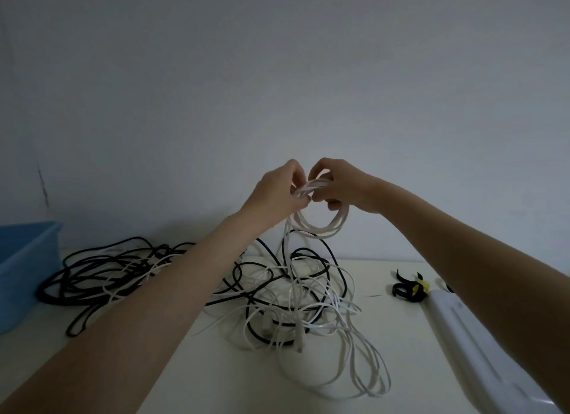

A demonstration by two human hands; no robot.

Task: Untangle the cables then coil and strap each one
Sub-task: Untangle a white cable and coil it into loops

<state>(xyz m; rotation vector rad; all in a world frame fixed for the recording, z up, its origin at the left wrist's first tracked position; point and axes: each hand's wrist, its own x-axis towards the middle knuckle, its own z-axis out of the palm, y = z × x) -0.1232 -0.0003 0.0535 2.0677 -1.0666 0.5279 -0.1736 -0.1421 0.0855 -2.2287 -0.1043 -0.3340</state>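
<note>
Between both hands (279, 188), round white coil (320, 221)

Place: a plain indoor room, most likely a home or small office corner; which of the two cannot be told.
Wall: bare, pale grey painted wall (277, 74) fills the upper view, with one small dark mark at left.
Work surface: smooth white tabletop (216, 383) pushed against the wall.
Storage: light blue plastic bin (24, 268) at the table's left edge.
Supplies: black hook-and-loop straps with a yellow tag (410, 287), beside a long white plastic strip (481, 352).
Light: dim, even, indoor.
</note>
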